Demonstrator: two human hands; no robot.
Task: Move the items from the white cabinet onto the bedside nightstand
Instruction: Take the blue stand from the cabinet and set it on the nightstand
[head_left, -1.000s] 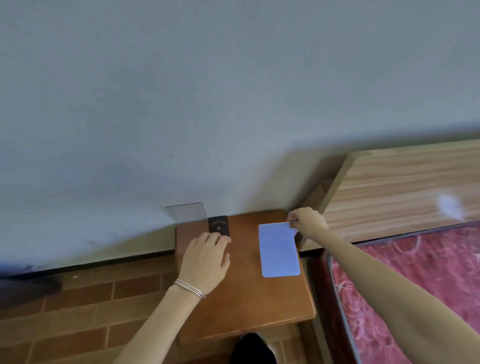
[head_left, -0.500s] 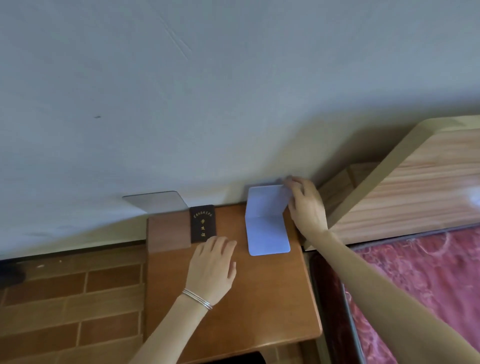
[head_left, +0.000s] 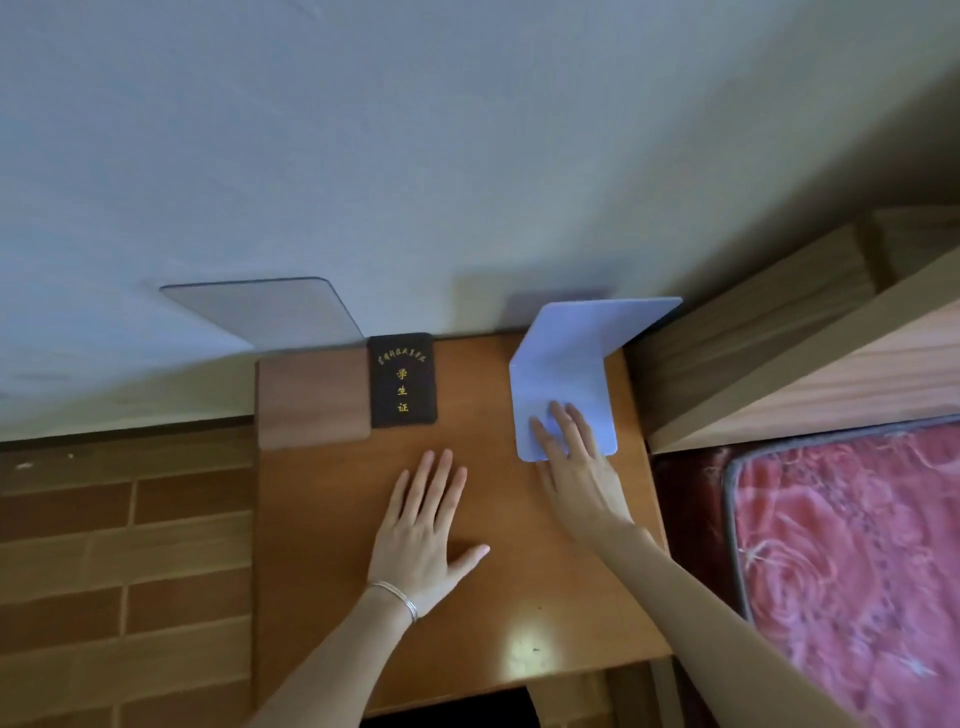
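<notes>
On the brown wooden nightstand (head_left: 467, 623) a light blue L-shaped bookend (head_left: 566, 358) stands at the back right, its upright plate near the wall. My right hand (head_left: 571, 457) presses flat, straight fingers on its base plate. A clear L-shaped bookend (head_left: 306, 395) stands at the back left. Beside it lies a small black booklet (head_left: 401, 380) with gold characters. My left hand (head_left: 423, 530) rests flat on the nightstand top, fingers straight, just in front of the booklet and apart from it.
A pale wall (head_left: 467, 156) rises right behind the nightstand. A wooden headboard (head_left: 805, 364) and a bed with a red patterned mattress (head_left: 857, 561) lie to the right. Brown brick-pattern floor (head_left: 104, 571) lies to the left.
My right hand let go of the blue bookend's upright plate and now presses on its base. My left hand drew back from the booklet and spread flat. The view came closer.
</notes>
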